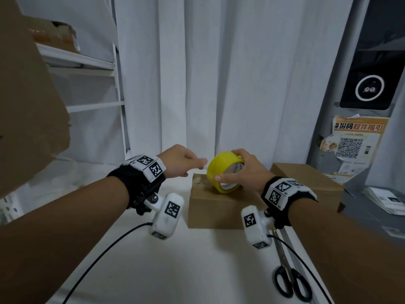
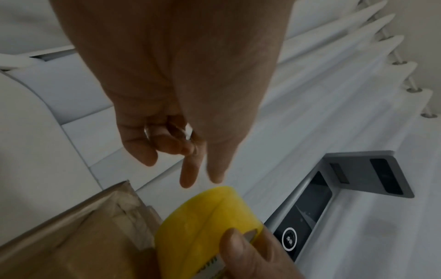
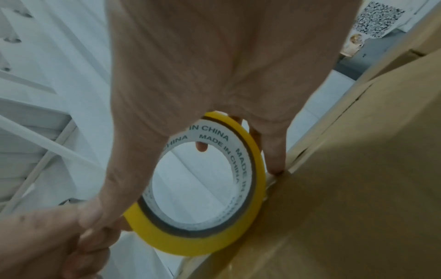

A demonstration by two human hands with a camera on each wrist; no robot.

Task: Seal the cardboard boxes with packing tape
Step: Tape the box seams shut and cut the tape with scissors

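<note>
Starting the strip was the step in hand, by the look of it: the yellow tape roll (image 1: 224, 171) was held on edge on top of the small cardboard box (image 1: 221, 205), near its far end, close to the flap seam. The roll was gripped by the right hand (image 1: 245, 170), thumb on the near rim, fingers curled over the top. The left hand (image 1: 182, 160) was just beside the roll, holding nothing; thumb and forefinger were extended toward the tape face, the other fingers loosely curled.

Whether a free tape end had been lifted could not be told; the left fingertips (image 2: 216, 176) were blurred. For a clean job, the end would best be found by nail, pulled out over the far edge, and pressed down along the seam with the roll kept square to it. Old tape residue appeared at the box's far end, so adhesion there might be poor.

A second cardboard box (image 1: 306, 183) was set behind and right, apart from the first. Black-handled scissors (image 1: 289, 279) were lying on the white table (image 1: 175, 270) near its right edge, within reach for the cut. The wrist cables (image 1: 105, 255) were trailing across the table and could snag.
</note>
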